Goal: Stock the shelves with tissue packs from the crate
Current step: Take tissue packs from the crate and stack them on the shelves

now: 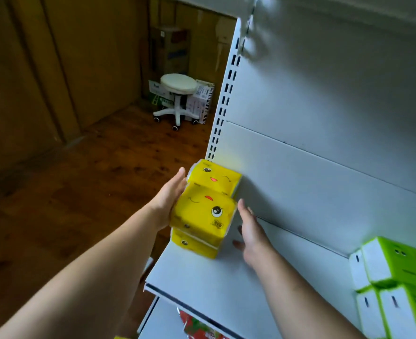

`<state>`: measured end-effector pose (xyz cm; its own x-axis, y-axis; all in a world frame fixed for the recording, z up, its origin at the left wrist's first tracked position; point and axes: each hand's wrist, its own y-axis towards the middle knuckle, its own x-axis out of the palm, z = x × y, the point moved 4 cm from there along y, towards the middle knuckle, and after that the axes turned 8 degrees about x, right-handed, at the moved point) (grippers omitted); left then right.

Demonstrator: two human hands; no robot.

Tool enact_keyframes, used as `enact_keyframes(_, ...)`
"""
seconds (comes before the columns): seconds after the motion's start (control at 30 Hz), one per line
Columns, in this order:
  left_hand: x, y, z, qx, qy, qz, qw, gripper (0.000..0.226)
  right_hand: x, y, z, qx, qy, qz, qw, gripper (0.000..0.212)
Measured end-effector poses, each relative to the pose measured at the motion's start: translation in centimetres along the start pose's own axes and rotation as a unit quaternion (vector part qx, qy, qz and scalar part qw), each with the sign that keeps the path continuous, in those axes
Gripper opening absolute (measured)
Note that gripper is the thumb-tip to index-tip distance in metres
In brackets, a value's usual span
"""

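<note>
Three yellow packs (205,211) printed with cartoon faces sit stacked at the left end of a white shelf (216,285), the rear one against the slotted upright (223,99). A person's left hand (169,196), fingers extended, presses flat against the stack's left side; the right hand (252,234) is spread open just right of the stack, fingertips near it. Green packs (395,285) stand at the shelf's right end. A white stool (177,96) sits on the floor beyond the upright.
</note>
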<state>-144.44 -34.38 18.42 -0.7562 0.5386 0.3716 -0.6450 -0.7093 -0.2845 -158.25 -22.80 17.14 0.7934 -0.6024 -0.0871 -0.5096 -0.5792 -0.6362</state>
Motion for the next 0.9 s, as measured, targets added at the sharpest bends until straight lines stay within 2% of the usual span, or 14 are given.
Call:
enact_keyframes(0.07,0.7,0.6,-0.5,-0.017,-0.005,-0.038,0.999,0.048,0.2,0.4,0.0,0.009,-0.004,-0.034,0.999,0.057)
enact_keyframes(0.17,0.4,1.3,-1.1,-0.036,0.003,-0.049,0.998,0.044,0.7,1.1,-0.1,0.003,0.005,-0.052,0.999,0.042)
enact_keyframes(0.33,0.6,1.3,-1.6,-0.054,0.047,-0.073,0.995,0.042,1.7,2.3,0.6,0.014,0.062,-0.057,0.996,0.049)
enact_keyframes(0.43,0.6,0.8,-1.1,-0.049,0.032,-0.069,0.996,0.047,1.8,2.0,0.6,0.009,0.069,-0.052,0.996,0.051)
enact_keyframes(0.47,0.4,0.4,-0.9,-0.038,0.024,-0.049,0.998,0.050,1.7,1.8,0.5,0.008,0.068,-0.044,0.997,0.053)
enact_keyframes(0.57,-2.0,-1.3,-0.6,0.004,0.058,0.081,0.995,0.070,0.3,1.2,0.7,0.009,0.086,0.019,0.996,0.063)
enact_keyframes(0.67,-3.9,-4.9,-1.8,0.003,0.082,0.124,0.989,0.069,-0.7,-0.9,1.7,0.024,0.093,0.064,0.993,0.066)
enact_keyframes(0.77,-4.2,-9.7,-3.5,-0.011,0.089,0.149,0.985,0.069,0.2,-4.3,4.0,0.045,0.068,0.048,0.996,0.068)
enact_keyframes(0.9,-3.4,-17.6,-5.6,-0.028,0.049,0.197,0.979,0.064,1.8,-10.0,7.7,0.031,-0.001,0.000,1.000,0.066)
